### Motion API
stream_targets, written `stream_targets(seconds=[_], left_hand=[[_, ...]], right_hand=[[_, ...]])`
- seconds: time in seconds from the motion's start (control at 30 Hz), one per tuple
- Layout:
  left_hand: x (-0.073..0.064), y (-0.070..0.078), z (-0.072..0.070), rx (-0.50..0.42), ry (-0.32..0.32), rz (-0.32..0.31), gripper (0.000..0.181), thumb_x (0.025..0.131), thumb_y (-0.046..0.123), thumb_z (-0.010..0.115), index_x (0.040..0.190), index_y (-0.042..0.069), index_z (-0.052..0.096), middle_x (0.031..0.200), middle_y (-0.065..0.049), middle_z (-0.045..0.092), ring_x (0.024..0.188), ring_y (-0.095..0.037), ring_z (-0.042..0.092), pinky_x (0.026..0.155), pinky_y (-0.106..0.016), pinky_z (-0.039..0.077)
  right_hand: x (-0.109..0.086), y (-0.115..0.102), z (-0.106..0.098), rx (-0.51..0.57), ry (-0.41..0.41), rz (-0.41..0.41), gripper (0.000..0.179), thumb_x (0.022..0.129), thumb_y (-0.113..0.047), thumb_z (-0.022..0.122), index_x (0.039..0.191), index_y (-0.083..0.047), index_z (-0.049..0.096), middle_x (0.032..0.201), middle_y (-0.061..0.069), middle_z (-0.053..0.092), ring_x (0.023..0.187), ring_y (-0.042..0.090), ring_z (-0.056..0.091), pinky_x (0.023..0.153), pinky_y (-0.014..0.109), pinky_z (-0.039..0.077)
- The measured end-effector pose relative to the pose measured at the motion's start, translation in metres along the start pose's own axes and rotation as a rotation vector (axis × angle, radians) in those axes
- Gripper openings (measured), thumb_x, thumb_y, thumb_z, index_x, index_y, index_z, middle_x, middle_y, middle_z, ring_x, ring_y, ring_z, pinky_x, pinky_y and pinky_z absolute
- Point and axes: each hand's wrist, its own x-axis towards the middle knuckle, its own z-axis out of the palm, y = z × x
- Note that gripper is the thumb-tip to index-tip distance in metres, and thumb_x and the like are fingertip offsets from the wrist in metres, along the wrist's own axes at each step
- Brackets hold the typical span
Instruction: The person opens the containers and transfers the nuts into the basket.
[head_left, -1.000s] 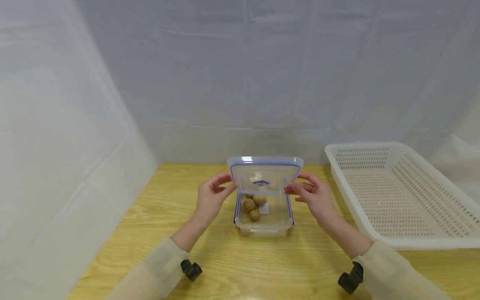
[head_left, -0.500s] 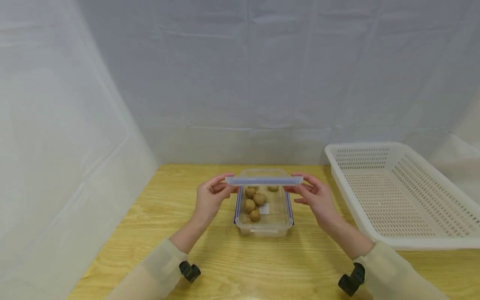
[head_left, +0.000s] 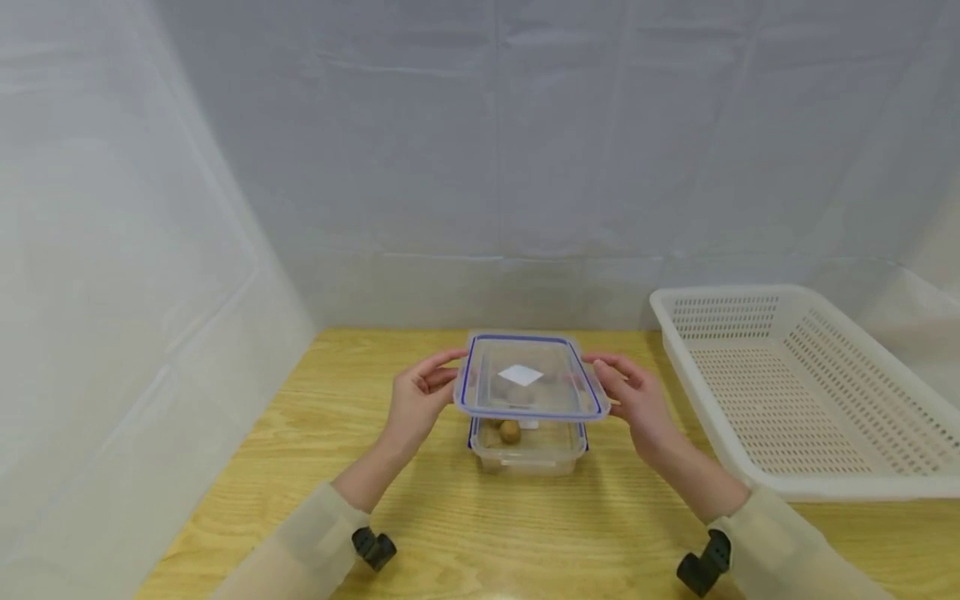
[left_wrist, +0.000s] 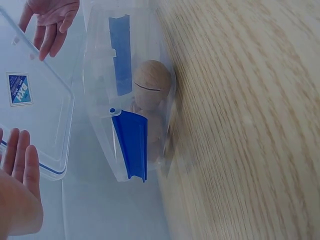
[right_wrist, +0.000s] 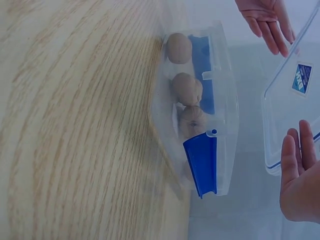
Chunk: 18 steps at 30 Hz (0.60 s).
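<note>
Both hands hold a clear lid with a blue seal (head_left: 517, 400) by its side edges, low over a clear food container (head_left: 528, 461). The left hand (head_left: 422, 400) grips the left edge; the right hand (head_left: 636, 408) has the right edge, thumb near the rim. In the right wrist view, straight fingers (right_wrist: 307, 145) lie along the lid (right_wrist: 280, 115). A gap shows between lid and container in both wrist views. Several brown walnuts (right_wrist: 185, 89) lie inside the container; the lid hides most of them from the head camera. Blue side latches (left_wrist: 132, 145) hang unfastened.
A white perforated plastic basket (head_left: 697, 400) stands to the right on the wooden table (head_left: 480, 533). White sheeting (head_left: 480, 167) hangs behind the table and on its left side.
The lid has tipped from nearly upright, through edge-on, to almost flat, its front edge swinging down toward me over the container. The hands stay at its sides; container and basket have not moved.
</note>
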Motion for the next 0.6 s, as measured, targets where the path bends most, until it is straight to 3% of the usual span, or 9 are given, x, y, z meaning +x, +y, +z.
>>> stream_targets(seconds=[0.27,0.6], left_hand=[[-0.0025,-0.0011,-0.0014,-0.031,-0.019,-0.017,0.037,0.087,-0.016,0.060,0.124,-0.016,0.055,0.099,-0.030,0.067,0.076,-0.012,0.070,0.066,-0.027,0.056],[-0.0050,0.0006,-0.0037,-0.080,-0.112,-0.122,0.041,0.093,-0.006,0.057,0.134,-0.007,0.050,0.094,-0.010,0.073,0.075,-0.016,0.071,0.064,-0.033,0.057]], right_hand=[[-0.0021,0.0010,-0.0002,0.052,-0.066,0.010,0.017,0.097,-0.006,0.057,0.109,-0.014,0.065,0.093,-0.006,0.073,0.087,0.011,0.066,0.072,0.031,0.053],[-0.0028,0.0071,-0.0044,0.132,-0.162,-0.042,0.022,0.099,-0.002,0.054,0.119,-0.007,0.058,0.099,-0.002,0.073,0.080,0.014,0.069,0.071,0.029,0.056]])
